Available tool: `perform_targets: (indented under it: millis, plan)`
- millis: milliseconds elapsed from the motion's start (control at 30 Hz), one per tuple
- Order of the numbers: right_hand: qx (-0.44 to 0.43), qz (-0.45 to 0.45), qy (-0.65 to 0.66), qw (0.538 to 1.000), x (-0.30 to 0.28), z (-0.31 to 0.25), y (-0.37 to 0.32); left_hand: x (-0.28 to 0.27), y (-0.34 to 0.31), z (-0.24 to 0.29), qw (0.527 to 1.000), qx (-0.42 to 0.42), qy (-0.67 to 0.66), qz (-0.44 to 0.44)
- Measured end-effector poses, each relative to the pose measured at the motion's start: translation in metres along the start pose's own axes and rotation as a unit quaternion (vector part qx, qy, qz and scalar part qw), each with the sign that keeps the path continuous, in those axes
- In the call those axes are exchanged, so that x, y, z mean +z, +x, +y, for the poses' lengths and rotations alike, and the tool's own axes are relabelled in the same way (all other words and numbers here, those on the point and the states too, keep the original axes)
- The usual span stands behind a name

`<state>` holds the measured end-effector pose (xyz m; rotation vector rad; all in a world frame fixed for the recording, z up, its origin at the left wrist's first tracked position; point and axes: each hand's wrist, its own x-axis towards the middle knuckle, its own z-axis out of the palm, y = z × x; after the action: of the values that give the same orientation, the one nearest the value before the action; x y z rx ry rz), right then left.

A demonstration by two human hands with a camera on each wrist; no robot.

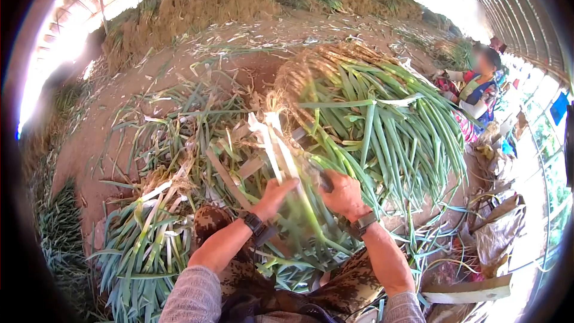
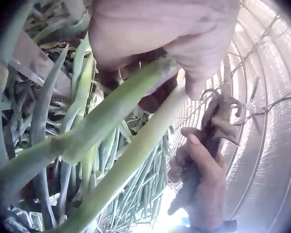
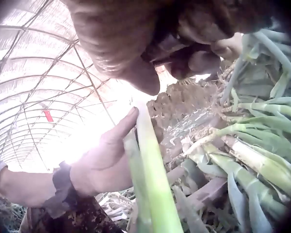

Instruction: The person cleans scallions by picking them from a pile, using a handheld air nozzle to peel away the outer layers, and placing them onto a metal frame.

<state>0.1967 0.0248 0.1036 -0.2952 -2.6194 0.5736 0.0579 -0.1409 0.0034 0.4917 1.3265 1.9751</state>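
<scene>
In the head view my left hand (image 1: 274,198) grips two long green onions (image 1: 287,158), white shanks and roots pointing away from me and green leaves hanging toward my lap. The left wrist view shows their stalks (image 2: 116,116) running out from under the fingers. My right hand (image 1: 345,194), just right of the stalks, curls round a dark tool (image 2: 214,121) with hooked-looking ends; its exact kind I cannot tell. From the right wrist camera, the left thumb (image 3: 130,119) lies along a pale shank (image 3: 153,165), below the right hand's fingers.
A large pile of green onions (image 1: 388,113) lies ahead to the right, a smaller bunch (image 1: 149,233) at the left knee. Loose leaves (image 1: 179,113) litter the soil. Another person (image 1: 478,90) sits at the far right. A pale board (image 1: 466,290) lies at lower right.
</scene>
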Motion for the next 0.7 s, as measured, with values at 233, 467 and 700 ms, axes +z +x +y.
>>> perform_targets:
  millis: [233, 467, 700]
  plan:
    - [0.088, -0.117, -0.007, 0.989, -0.019, 0.033, -0.026, -0.038, 0.032, 0.014, 0.967, 0.098, -0.012, 0.235]
    - [0.175, -0.293, -0.098, 0.935, -0.036, 0.090, -0.061, -0.113, 0.015, 0.220, 0.928, 0.246, -0.009, 0.281]
    - [0.213, -0.291, -0.096, 0.928, -0.042, 0.104, -0.072, -0.211, -0.083, 0.417, 0.733, 0.298, 0.336, 0.511]
